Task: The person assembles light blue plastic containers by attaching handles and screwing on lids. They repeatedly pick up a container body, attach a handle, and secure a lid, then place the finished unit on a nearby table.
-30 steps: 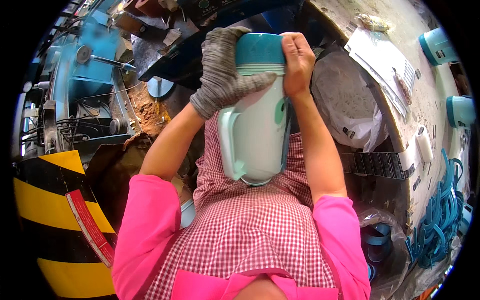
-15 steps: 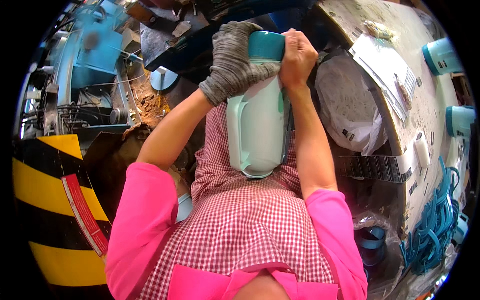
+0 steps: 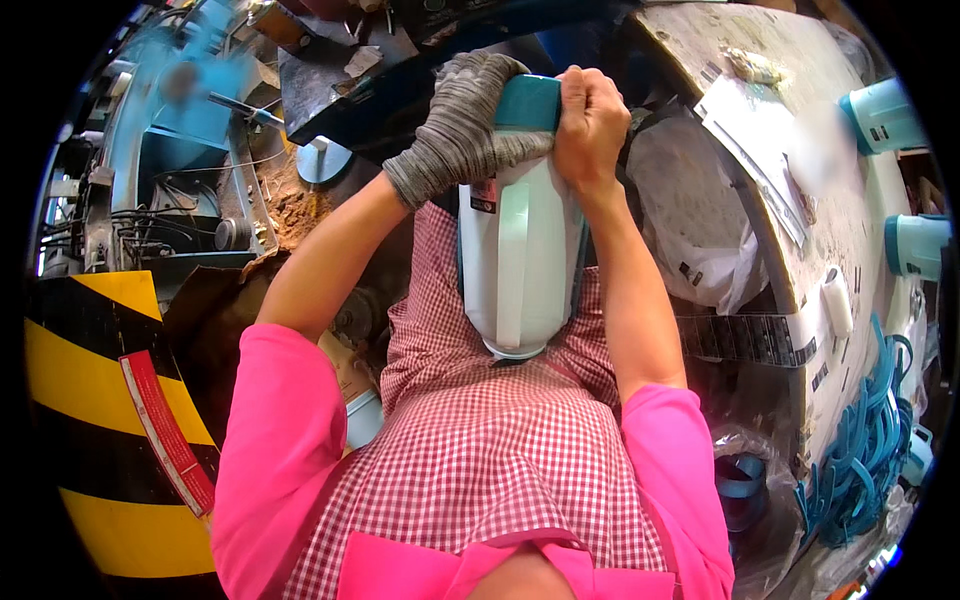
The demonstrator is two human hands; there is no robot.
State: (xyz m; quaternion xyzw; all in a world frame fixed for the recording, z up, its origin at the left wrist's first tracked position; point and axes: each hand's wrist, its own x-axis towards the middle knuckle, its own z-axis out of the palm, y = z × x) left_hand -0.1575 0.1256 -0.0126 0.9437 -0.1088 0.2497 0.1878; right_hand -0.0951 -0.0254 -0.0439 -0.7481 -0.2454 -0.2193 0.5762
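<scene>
A tall white plastic jug with a teal top rests upright against my red-checked apron, its base near my lap. My left hand, in a grey knitted glove, wraps over the teal top from the left. My bare right hand is clenched on the same top from the right. Both forearms rise from pink sleeves on either side of the jug.
A worn table curves along the right with papers, a white plastic bag, more teal-topped jugs and a pile of teal rings. A teal machine stands at left, above a yellow-and-black striped barrier.
The jug and both hands have stayed together and shifted slightly right and up in view; the jug now stands straighter. The grip on the top looks the same.
</scene>
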